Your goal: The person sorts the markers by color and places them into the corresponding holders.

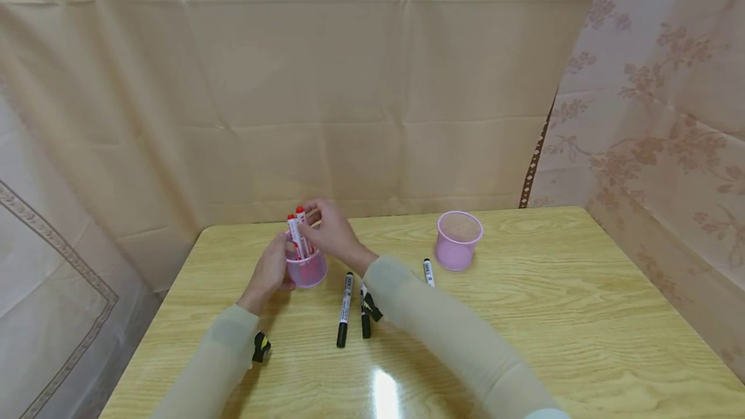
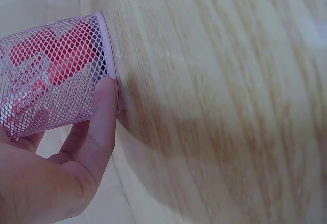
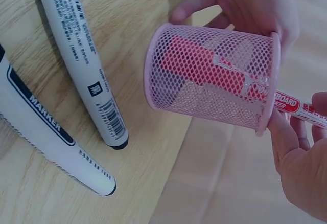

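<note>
At the table's far left, my left hand [image 1: 271,265] grips a pink mesh pen cup [image 1: 307,273] from its left side. In the left wrist view, a digit of that hand [image 2: 66,178] lies against the cup's bottom rim. Red-capped whiteboard markers [image 1: 293,230] stand in the cup, leaning, with their red ends above the rim. My right hand [image 1: 333,230] is over the cup's mouth and pinches a red whiteboard marker [image 3: 287,102] that sits partly inside. Through the mesh, red caps show near the cup's bottom.
A second pink pen cup [image 1: 458,252] stands upright farther right. Black-capped markers lie on the wooden table: one [image 1: 346,309] in front of the held cup, another [image 1: 365,323] partly behind my right sleeve, a third [image 1: 429,272] near the second cup. A beige curtain [image 1: 326,83] hangs behind the table.
</note>
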`<state>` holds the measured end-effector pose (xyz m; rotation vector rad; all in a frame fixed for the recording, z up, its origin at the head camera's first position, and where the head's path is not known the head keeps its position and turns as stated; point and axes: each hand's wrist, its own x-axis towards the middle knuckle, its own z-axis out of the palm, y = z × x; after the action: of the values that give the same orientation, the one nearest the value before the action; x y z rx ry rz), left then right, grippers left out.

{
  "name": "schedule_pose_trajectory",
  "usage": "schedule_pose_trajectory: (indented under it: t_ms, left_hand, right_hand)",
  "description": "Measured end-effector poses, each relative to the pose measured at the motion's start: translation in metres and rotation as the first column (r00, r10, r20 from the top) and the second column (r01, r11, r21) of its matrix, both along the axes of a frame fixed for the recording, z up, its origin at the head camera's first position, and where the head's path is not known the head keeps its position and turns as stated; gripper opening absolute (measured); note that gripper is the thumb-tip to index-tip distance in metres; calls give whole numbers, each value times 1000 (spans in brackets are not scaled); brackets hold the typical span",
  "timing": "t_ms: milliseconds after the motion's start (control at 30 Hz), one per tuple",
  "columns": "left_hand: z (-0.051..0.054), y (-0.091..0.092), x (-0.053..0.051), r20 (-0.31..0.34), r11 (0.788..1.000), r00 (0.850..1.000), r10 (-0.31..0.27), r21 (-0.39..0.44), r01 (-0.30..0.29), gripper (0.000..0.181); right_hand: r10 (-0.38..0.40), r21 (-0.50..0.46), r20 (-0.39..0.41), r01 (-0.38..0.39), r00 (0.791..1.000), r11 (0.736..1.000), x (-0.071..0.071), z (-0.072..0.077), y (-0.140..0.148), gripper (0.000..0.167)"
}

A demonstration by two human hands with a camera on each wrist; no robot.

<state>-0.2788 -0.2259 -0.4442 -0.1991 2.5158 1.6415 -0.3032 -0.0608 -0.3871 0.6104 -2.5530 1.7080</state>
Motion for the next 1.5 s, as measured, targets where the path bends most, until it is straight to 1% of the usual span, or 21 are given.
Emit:
schedule_pose_trajectory:
  t_ms: [233, 333, 500, 667, 867, 1033, 1300, 1500]
  left_hand:
    - [-1, 0, 0, 1, 1000, 1000, 8, -13, -8, 81]
    - [0, 0, 0, 3, 1000, 1000, 15, -3, -15, 81]
    - [0, -1, 1, -21, 1000, 1000, 19, 5, -19, 80]
    - [-2, -2, 1, -24, 1000, 1000, 18, 9, -18, 82]
    - [-4, -2, 1, -24, 1000, 999, 23, 9, -22, 79]
    - [-4, -2, 2, -26, 1000, 999, 24, 11, -24, 78]
    - [-2, -1, 2, -18, 1000, 1000, 23, 4, -23, 78]
    - [-2, -1, 1, -17, 1000, 1000, 24, 1, -24, 78]
  right_hand:
    - [32, 30, -63, -30, 998, 999, 1, -5, -1, 29]
    - [41, 40, -84, -38, 996, 998, 2, -6, -1, 29]
    - [52, 48, -97, -48, 994, 998, 2, -7, 0, 30]
    - [70, 70, -100, -64, 992, 996, 3, -9, 0, 31]
    - [54, 117, -132, -38, 990, 992, 2, -12, -2, 38]
    - [43, 146, -124, -24, 991, 989, 3, -11, -4, 40]
    - [29, 136, -120, -13, 992, 991, 2, -11, -4, 40]
    - [32, 130, -164, -11, 986, 992, 1, -14, -4, 40]
